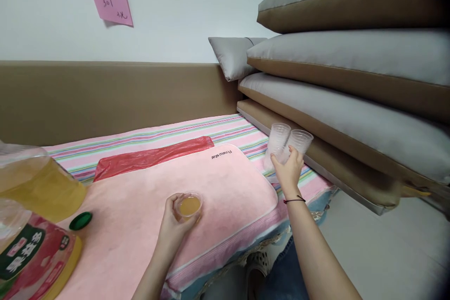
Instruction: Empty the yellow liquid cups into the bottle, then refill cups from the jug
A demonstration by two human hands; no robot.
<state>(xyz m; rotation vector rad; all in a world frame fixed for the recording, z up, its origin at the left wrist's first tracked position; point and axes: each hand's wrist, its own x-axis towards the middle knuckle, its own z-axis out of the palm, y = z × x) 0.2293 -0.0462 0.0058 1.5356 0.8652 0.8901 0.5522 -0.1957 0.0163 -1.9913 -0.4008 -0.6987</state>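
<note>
1. Stacked cushions (pixel 344 56) rise far right.
2. Left of them spreads a pink mat (pixel 225 176).
3. Two bottles (pixel 35 262) of yellow drink, near left.
4. The right hand (pixel 290 168) grips clear cups (pixel 279 135) at the mat's right edge.
5. The left hand (pixel 175 225) holds a drink-filled cup (pixel 190 206) over the mat.
6. A green cap (pixel 80 221) lies by the bottles.

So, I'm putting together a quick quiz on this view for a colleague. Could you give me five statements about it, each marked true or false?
1. The left hand holds a cup of yellow liquid. True.
2. The green cap lies on the pink mat. True.
3. The right hand touches the green cap. False: it touches clear cups.
4. The pink note lies on the pink mat. False: it is on the wall.
5. The red plastic lies along the mat's far edge. True.
</note>
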